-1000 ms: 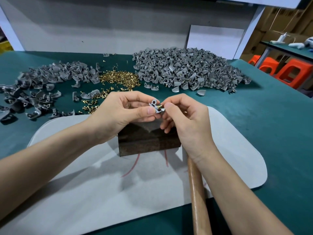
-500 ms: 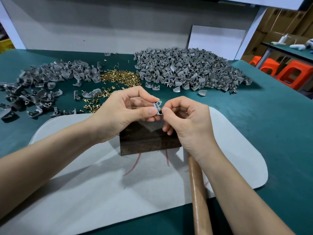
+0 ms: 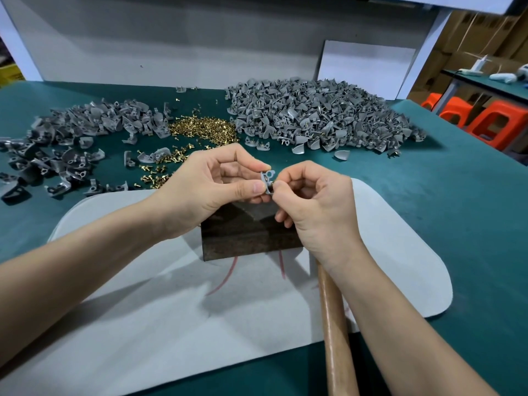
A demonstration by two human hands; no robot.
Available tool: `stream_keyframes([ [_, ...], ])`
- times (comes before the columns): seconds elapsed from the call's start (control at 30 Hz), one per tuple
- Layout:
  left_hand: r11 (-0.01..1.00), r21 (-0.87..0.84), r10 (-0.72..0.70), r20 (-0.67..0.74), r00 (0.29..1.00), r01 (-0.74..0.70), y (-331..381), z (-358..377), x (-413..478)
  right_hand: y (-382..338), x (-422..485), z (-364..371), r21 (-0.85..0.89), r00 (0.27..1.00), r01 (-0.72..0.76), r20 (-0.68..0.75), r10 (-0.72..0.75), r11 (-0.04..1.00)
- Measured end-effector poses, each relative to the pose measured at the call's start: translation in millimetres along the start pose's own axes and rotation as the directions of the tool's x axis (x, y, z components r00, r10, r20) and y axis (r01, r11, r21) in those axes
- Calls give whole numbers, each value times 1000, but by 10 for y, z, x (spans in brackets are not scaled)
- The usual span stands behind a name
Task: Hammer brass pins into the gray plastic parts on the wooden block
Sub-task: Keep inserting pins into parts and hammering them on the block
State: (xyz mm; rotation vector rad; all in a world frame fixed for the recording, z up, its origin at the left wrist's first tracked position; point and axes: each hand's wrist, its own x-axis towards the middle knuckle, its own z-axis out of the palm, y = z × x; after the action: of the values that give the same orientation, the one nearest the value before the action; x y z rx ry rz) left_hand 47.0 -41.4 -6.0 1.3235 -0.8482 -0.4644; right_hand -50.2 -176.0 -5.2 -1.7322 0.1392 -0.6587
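Above the wooden block (image 3: 245,235), in the head view, the left hand (image 3: 205,190) pinches a gray plastic part (image 3: 267,181) between thumb and fingers; the right hand (image 3: 317,201) pinches its edge, perhaps seating a brass pin, too small to tell; a loosely seated pin could drop out as the part goes down; the hammer handle (image 3: 334,324) lies unheld.

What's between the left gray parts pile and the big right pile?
A heap of brass pins, loose on the green table; head view shows it.
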Motion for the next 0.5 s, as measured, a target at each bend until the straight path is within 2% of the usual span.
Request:
stream_keyframes([
  [0.5, 1000, 14, 8, 2, 1000, -8, -9, -9, -3, 6, -4, 13, 37, 999, -34, 15, 33, 999],
])
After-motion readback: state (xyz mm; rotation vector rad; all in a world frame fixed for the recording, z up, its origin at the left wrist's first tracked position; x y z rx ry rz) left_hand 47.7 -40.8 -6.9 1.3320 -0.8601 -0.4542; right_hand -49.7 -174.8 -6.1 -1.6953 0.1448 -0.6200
